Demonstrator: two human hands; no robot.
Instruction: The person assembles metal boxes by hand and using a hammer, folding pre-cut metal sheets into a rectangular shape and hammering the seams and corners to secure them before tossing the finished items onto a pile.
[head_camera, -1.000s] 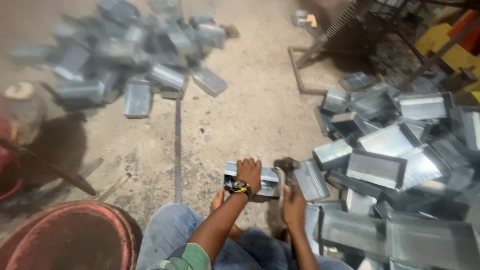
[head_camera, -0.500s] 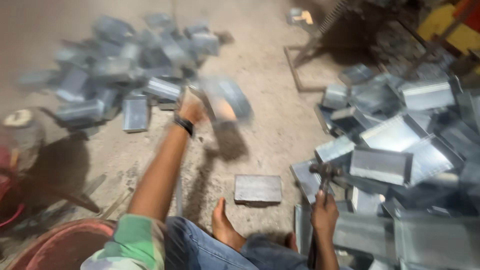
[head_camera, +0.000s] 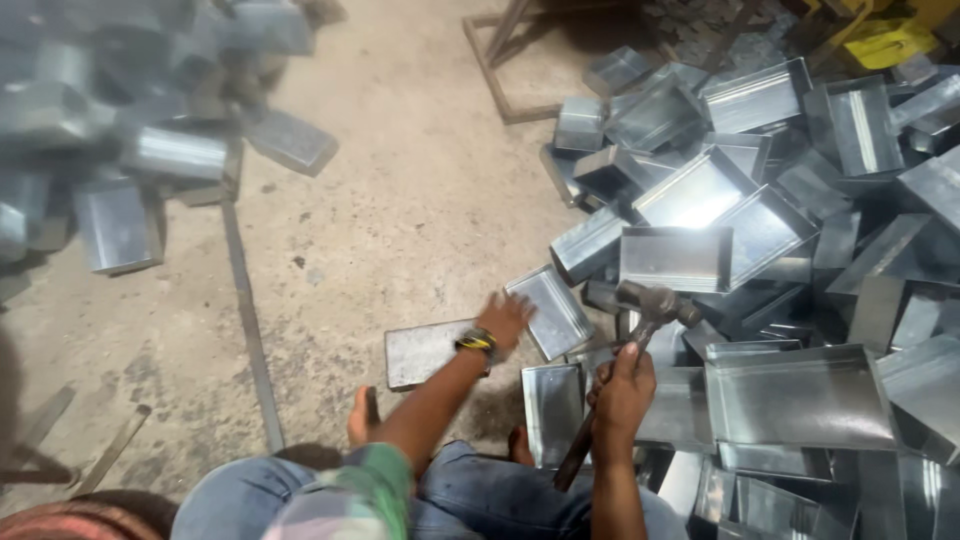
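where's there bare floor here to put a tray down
Bare concrete floor lies between the left tray heap and the right tray pile, beyond the flat plate. The right side is crowded around the hammer.

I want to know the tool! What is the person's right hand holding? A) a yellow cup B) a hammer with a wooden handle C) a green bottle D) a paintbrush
B: the right hand grips the wooden handle of a hammer with a dark metal head, raised over the shiny folded sheet-metal trays.

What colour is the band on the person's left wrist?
Black with yellow, seen in the head view: wristband on the left hand.
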